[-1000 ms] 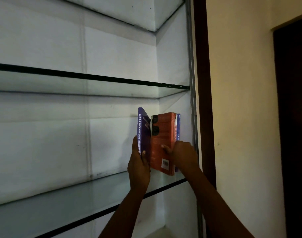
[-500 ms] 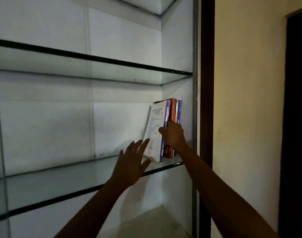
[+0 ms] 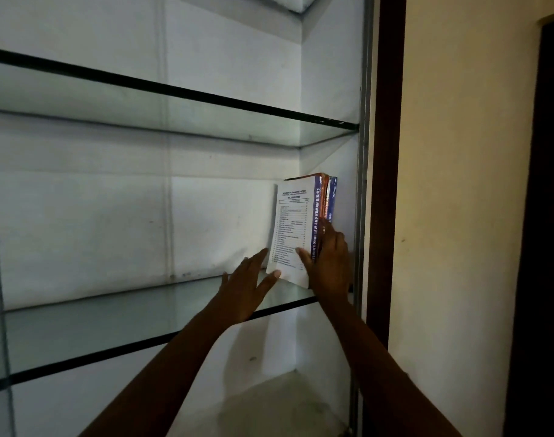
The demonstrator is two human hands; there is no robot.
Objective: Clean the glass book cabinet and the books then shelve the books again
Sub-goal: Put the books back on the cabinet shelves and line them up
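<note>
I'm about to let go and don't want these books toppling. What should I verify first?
1. Purple law book, orange book and blue book standing together at the right end of the glass shelf: ok.
2. Spines facing outward: ok.
3. Purple law book's bottom edge seated on the shelf: cannot tell, hands cover it.
4. Left hand touching its white cover with straight fingers: ok.
5. Right hand pressing the spines: ok.
</note>
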